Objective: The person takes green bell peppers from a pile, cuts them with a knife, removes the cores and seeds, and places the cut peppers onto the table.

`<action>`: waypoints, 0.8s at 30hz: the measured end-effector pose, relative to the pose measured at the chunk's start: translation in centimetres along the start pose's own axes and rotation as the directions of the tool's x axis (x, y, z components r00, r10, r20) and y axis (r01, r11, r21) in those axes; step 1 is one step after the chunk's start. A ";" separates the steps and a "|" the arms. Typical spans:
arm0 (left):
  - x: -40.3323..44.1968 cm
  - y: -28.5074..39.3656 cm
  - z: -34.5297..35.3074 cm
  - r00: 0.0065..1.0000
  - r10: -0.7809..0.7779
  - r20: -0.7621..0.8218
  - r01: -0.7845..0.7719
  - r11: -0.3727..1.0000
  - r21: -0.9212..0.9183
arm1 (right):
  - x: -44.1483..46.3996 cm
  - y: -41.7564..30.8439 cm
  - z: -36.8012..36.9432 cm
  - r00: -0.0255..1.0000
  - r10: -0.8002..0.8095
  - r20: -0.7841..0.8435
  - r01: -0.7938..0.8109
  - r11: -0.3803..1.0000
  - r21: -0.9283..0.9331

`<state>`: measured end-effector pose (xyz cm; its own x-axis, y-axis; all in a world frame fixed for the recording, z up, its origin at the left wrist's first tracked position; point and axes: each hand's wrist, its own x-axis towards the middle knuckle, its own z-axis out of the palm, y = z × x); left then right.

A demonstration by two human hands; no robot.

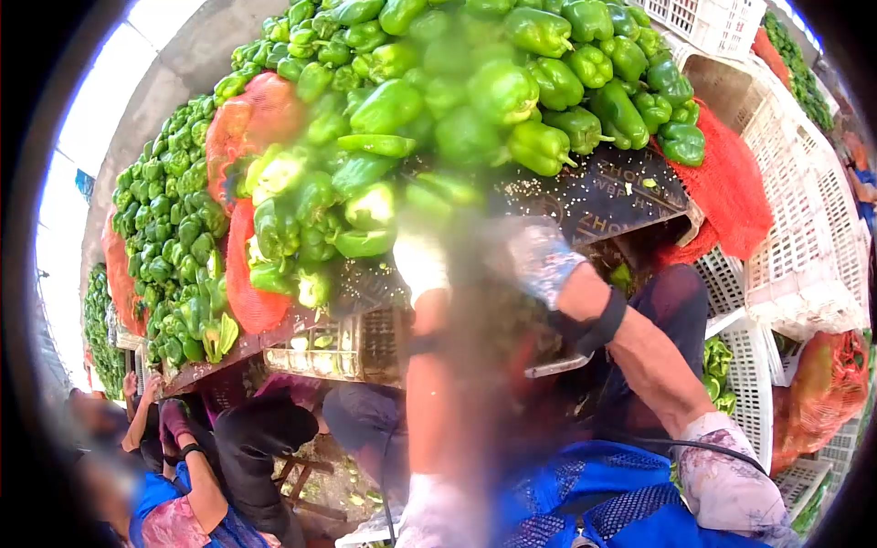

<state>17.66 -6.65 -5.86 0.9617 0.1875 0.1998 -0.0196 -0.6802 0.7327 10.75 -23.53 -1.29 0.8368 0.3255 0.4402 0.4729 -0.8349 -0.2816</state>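
My left hand (422,261), in a pale glove, is over the near edge of a dark board (607,194). Beside it lies a heap of cut green bell peppers (320,205), some showing pale insides and seeds. My right hand (537,258), in a patterned light glove, is close by on the right. A blurry smudge down the middle of the view hides the fingers of both hands and anything between them. Whole green bell peppers (539,82) are piled just beyond my hands.
A plastic crate (365,342) sits below the board. White crates (795,201) and a red mesh sack (731,183) stand on the right, with a filled mesh sack (822,393) lower down. At left, another person (187,493) sits by more peppers (174,219).
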 end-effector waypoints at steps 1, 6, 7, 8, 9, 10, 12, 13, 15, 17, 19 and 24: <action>0.5 -1.0 0.6 0.999 0.035 -0.007 -0.035 0.999 -0.036 | -0.3 -0.2 -2.1 0.999 0.028 0.021 -0.028 1.000 0.013; -0.2 0.3 1.0 0.953 0.259 -0.160 -0.282 0.948 -0.148 | -3.7 0.0 -8.2 0.979 0.167 -0.118 -0.163 0.986 0.047; -0.4 0.7 1.0 0.962 0.219 -0.162 -0.241 0.961 -0.137 | -3.9 0.3 -7.4 0.986 0.147 -0.081 -0.149 0.989 -0.017; -0.7 1.2 0.9 0.970 0.178 -0.163 -0.200 0.972 -0.126 | -3.7 0.3 -6.6 0.990 0.132 -0.047 -0.136 0.987 -0.084; -0.9 1.7 0.9 0.977 0.138 -0.164 -0.158 0.981 -0.115 | -3.3 0.3 -6.2 0.993 0.118 -0.020 -0.120 0.981 -0.155; -0.5 2.2 0.8 0.977 0.142 -0.160 -0.152 0.987 -0.054 | -4.1 -0.5 -6.2 0.969 0.194 0.156 -0.166 0.971 -0.171; 0.3 3.3 0.6 0.977 0.150 -0.153 -0.141 0.988 0.068 | -4.6 -1.3 -6.8 0.972 0.203 0.114 -0.200 0.979 -0.036; -0.5 5.0 -0.4 0.974 0.024 -0.224 -0.075 0.973 -0.220 | -4.7 -1.6 -7.0 0.981 0.168 0.098 -0.167 0.986 -0.017; -0.9 7.9 -2.6 0.951 -0.174 -0.256 -0.011 0.808 -0.589 | -4.9 -1.9 -6.8 0.991 0.110 0.076 -0.112 0.993 0.029; 0.5 10.9 -5.7 0.931 -0.210 -0.299 -0.048 0.740 -0.671 | -2.7 -2.4 -6.1 0.994 0.103 0.044 -0.104 0.994 0.035; 2.3 11.8 -7.8 0.891 -0.233 -0.391 -0.140 0.677 -0.722 | 1.0 -3.9 -6.2 0.993 0.120 0.013 -0.121 0.992 0.029; 13.0 4.0 -11.4 0.821 0.212 -0.530 -0.386 0.890 -0.242 | 3.7 -0.7 -5.3 0.953 -0.145 -0.267 0.154 0.988 0.014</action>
<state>27.00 1.19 7.09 0.6410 0.3854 0.6638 -0.4546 -0.5062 0.7329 12.07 -24.06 5.08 0.6549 0.3128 0.6880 0.6002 -0.7685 -0.2219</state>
